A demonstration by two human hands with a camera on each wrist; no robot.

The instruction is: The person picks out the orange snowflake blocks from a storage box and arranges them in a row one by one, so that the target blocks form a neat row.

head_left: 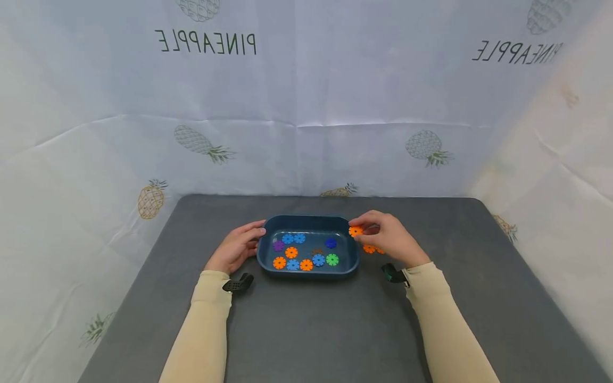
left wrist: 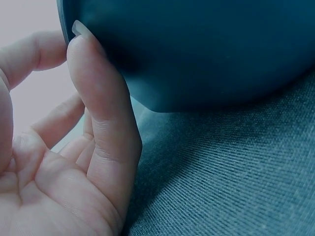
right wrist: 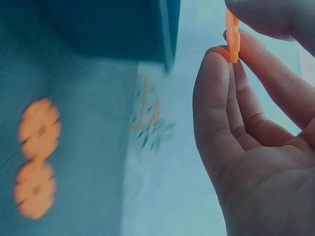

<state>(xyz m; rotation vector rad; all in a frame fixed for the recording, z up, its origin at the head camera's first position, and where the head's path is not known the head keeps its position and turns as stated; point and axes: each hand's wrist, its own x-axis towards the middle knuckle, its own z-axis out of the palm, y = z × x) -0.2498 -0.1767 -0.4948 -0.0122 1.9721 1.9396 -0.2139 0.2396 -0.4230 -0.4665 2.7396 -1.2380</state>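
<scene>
A dark blue tray (head_left: 306, 274) lies on the table with several flower-shaped notched plastic discs in it: light blue, purple, green, dark blue, and orange ones such as the orange disc (head_left: 291, 252). My left hand (head_left: 235, 247) holds the tray's left end, fingertips at its rim and outer wall (left wrist: 197, 59). Near the right rim, my right hand (head_left: 390, 238) pinches an orange notched disc (head_left: 355, 231) between thumb and fingers; the right wrist view shows this disc (right wrist: 233, 39) edge-on. Beneath that hand, two loose orange discs (right wrist: 39, 129) lie flat outside the tray.
The dark grey table (head_left: 306, 330) extends around the tray. Behind it hangs a pale cloth (head_left: 297, 159) printed with pineapples and mirrored lettering. Each wrist wears a dark band, such as the left wrist band (head_left: 238, 283).
</scene>
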